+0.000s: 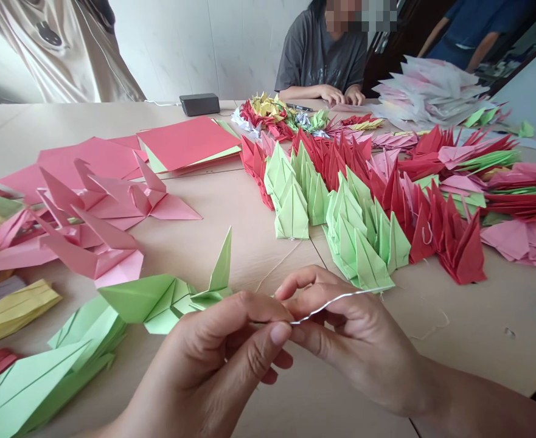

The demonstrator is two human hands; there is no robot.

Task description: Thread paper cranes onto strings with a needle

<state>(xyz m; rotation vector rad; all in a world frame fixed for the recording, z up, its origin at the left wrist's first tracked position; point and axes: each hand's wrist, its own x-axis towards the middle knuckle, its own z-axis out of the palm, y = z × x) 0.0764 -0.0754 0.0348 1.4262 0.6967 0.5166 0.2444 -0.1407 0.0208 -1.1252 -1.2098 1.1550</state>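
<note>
A thin, twisted white thread (323,306) runs between my two hands, over the near side of the table. My left hand (222,353) pinches one end of it between thumb and index finger. Close against those fingertips, my right hand (350,334) is closed on the thread too, and its loose length arcs out to the right. A short dark line shows behind the left fingers, too hidden to name. Just beyond my left hand lies a light green origami crane (162,301). Past my right hand stand rows of folded green cranes (361,243).
Pink cranes (107,213) and folded green papers (62,365) lie at left. Behind them are red sheets (190,143) and a black box (199,104). Red folded cranes (454,237) stand at right, before white plastic bags (432,91). A person in grey (325,58) works across the table.
</note>
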